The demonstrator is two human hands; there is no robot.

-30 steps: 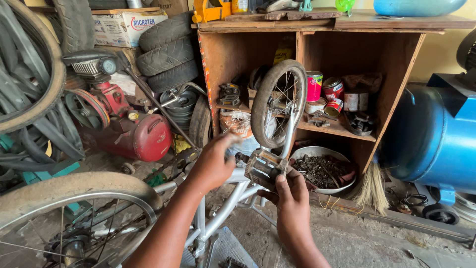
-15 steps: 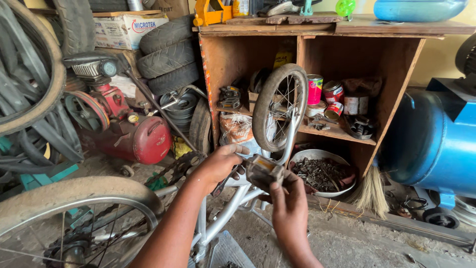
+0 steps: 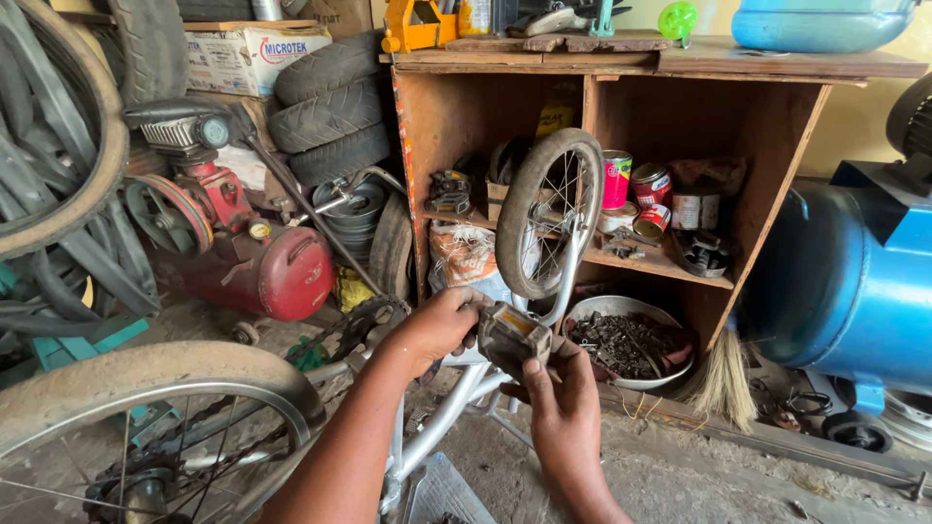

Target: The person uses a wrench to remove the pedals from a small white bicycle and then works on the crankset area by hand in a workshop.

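A rough wooden shelf cabinet (image 3: 767, 194) stands against the wall, with coloured tin cans (image 3: 641, 189) on its middle board near the right side and a round metal bowl of dark scrap bits (image 3: 629, 342) at its bottom. On its top, at the right edge, sits a blue plastic container (image 3: 820, 21). Left of it are stacked black rubber tyres (image 3: 325, 107) and a red air compressor (image 3: 262, 267); right of it, a big blue metal tank (image 3: 854, 281) and a straw broom (image 3: 723, 383).

The pedal (image 3: 515, 335) is grey with a yellow-orange reflector strip. The bicycle frame (image 3: 442, 417) is silver. The compressor tank (image 3: 277, 272) is red, the large tank (image 3: 845, 281) at the right blue. The shelf unit (image 3: 670, 116) is brown wood, holding one pink tin (image 3: 615, 180). The stacked tyres (image 3: 325, 107) are black, the broom bristles (image 3: 723, 388) straw-coloured.
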